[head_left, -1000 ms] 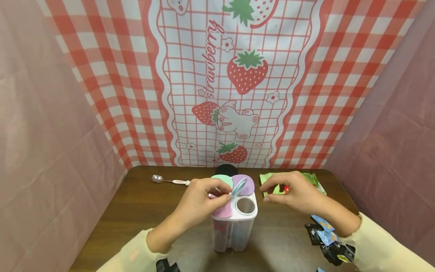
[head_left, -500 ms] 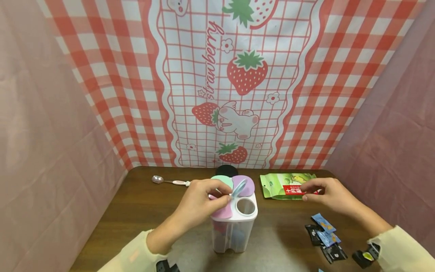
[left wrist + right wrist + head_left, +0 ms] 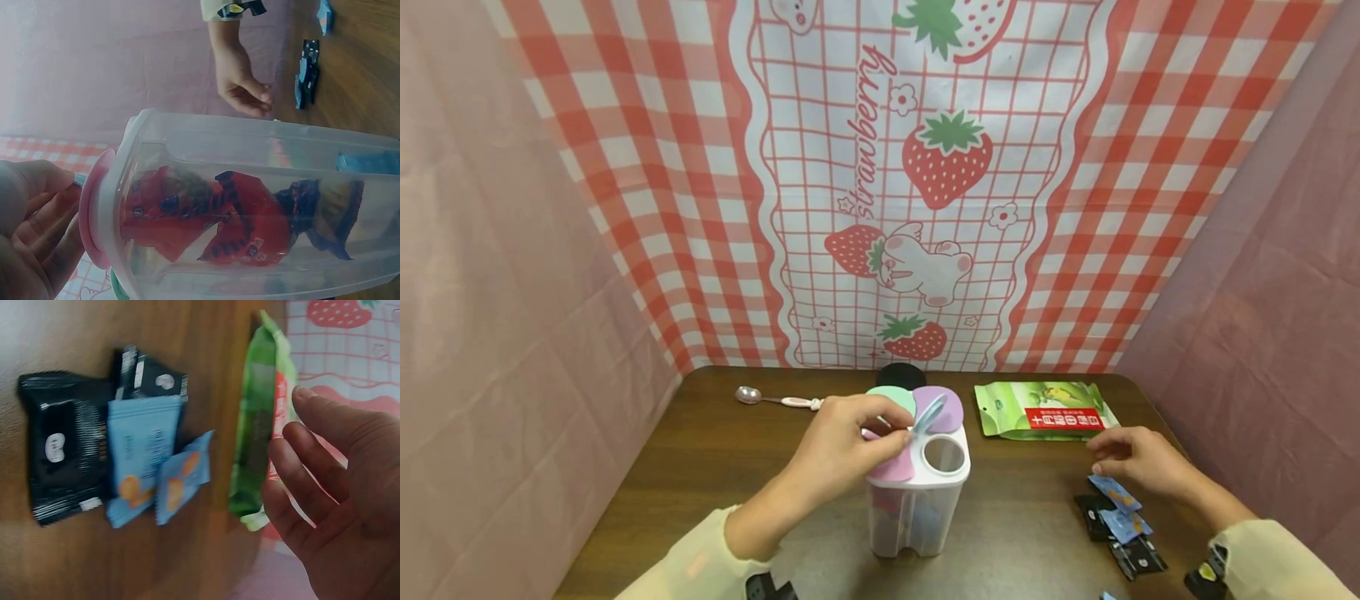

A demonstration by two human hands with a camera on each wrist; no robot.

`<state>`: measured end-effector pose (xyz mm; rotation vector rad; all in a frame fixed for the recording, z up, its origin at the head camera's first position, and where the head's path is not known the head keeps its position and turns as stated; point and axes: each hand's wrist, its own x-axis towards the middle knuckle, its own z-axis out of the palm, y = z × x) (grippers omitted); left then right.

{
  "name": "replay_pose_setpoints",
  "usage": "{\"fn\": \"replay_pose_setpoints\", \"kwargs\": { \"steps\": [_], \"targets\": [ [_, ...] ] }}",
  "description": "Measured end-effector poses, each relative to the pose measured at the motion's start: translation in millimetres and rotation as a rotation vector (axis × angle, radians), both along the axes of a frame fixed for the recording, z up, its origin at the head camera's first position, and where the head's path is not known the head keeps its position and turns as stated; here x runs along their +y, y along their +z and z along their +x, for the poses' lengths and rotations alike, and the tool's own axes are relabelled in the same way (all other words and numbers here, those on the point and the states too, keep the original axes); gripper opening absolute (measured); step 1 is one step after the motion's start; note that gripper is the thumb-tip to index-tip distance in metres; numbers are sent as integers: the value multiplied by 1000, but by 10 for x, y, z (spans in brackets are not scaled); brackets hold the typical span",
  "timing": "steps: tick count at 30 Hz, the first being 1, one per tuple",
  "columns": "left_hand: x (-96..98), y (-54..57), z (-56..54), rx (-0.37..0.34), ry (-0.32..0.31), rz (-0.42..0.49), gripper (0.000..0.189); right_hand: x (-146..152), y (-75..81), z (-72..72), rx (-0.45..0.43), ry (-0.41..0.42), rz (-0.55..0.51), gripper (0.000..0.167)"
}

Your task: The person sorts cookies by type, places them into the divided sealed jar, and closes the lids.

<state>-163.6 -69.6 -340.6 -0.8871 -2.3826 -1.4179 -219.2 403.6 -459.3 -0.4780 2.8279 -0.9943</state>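
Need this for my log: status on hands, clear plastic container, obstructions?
Left hand pinching tilted light-blue plastic lid; right hand empty, near small rectangular blue and black packets. Container upright, round white-rimmed opening uncovered. Nothing blocking it.

Strawberry-print cloth (image 3: 865,179) behind brown wooden table (image 3: 677,475)

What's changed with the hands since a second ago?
The right hand has moved right, away from the box, to near the small packets, uncovering the green bag in the head view. The left hand still pinches the blue lid; box, bag and packets stayed put.
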Motion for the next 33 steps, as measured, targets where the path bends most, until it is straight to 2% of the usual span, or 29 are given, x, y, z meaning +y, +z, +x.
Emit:
{"fn": "replay_pose_setpoints", "kwargs": {
  "steps": [5,9,12,20,27,33],
  "targets": [
    [4,-1,-2,5,-4,2,10,80,-151,12,-24,-43,93,32],
    [7,1,-8,2,-6,0,9,133,-239,5,4,-74,191,33],
    [7,0,-10,0,-9,0,9,166,-291,-6,17,-79,224,36],
    [1,-6,-4,-5,-2,-2,10,210,-398,-13,-10,-76,273,41],
    [3,-2,-8,-3,8,-4,10,235,-460,-14,-8,-69,264,39],
    [4,2,-4,-11,11,-7,9,263,-506,-2,-1,-76,256,46]
  ]
}}
